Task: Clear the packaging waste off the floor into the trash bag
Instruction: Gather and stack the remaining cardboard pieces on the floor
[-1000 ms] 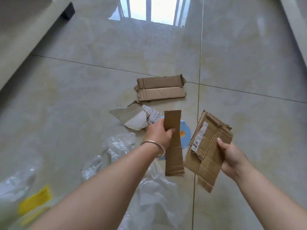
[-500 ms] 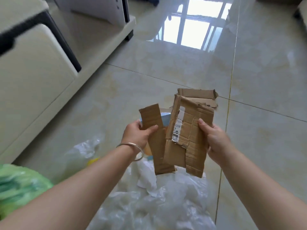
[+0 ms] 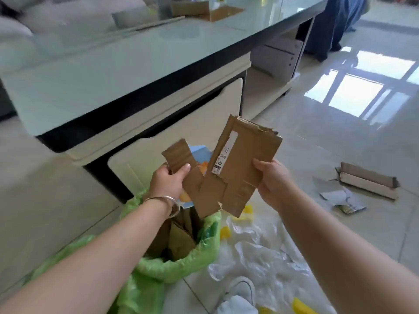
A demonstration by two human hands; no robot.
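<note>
Nearest to me, at the bottom edge of the head view, I note a white shoe [image 3: 240,295] on the tiled floor [image 3: 340,141], lying on crumpled clear plastic wrap [image 3: 256,250] with yellow print. Just left of the plastic stands the green trash bag [image 3: 181,266], mouth open, with brown cardboard pieces [image 3: 179,236] already upright inside it.

Directly above the bag's mouth I hold two items. My left hand [image 3: 169,182], a metal bangle [image 3: 167,201] on its wrist, is closed around a narrow cardboard strip [image 3: 188,175] together with a blue and orange printed sheet [image 3: 199,155] behind it; the thumb presses on the strip's front face. My right hand [image 3: 271,180] is clamped on the right edge of a larger flattened cardboard piece [image 3: 240,164] bearing a white label, thumb on the front, the other digits hidden behind. The two cardboard items overlap at their lower ends, and the strip's bottom tip sits just over the bag's rim.

Farther right, still on the floor and well apart from the bag, lie a torn white paper scrap [image 3: 342,200] and, beyond it, a folded cardboard box [image 3: 367,182].

Behind the bag stands a low cream cabinet with a glass worktop [image 3: 113,71]; more cardboard [image 3: 204,9] lies on its far end. A window reflection shows on the tiles at upper right
</note>
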